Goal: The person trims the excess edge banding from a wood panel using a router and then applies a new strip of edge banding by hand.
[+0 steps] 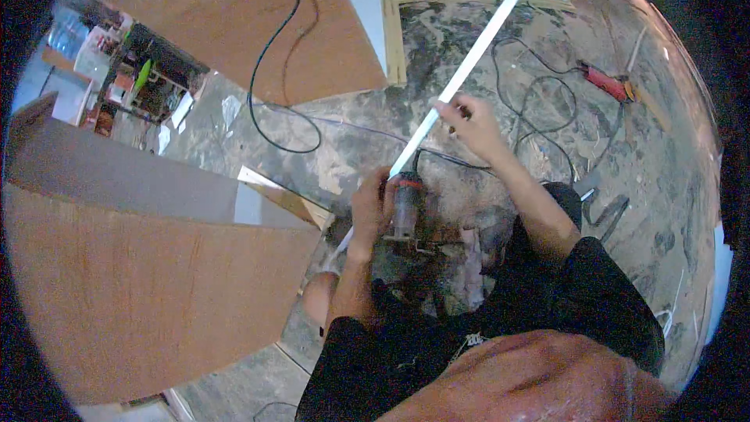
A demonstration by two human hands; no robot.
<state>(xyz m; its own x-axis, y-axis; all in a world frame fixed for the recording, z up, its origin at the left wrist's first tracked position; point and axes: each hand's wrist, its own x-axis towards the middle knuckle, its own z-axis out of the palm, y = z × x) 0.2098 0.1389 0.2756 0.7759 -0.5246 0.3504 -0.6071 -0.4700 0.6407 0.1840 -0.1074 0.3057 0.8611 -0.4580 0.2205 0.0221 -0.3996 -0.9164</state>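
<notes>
A long, narrow white strip (484, 43) runs slantwise from the upper right down past my left knee area. My right hand (473, 126) pinches it near its middle between thumb and fingers. Lower down, my left hand (370, 207) is closed round the same strip, and its fingertips are partly hidden. Just right of my left hand stands a corded power tool (406, 207) with a dark body, an orange-red ring and a clear lower part. Its black cord leads off to the right.
Wood-faced panels stand at the lower left (156, 289) and upper left (250, 27). A black cable (251, 101) loops down in front of the upper one. A red corded tool (607, 84) lies on the dusty floor at right. Cluttered shelves (148, 82) stand at far left.
</notes>
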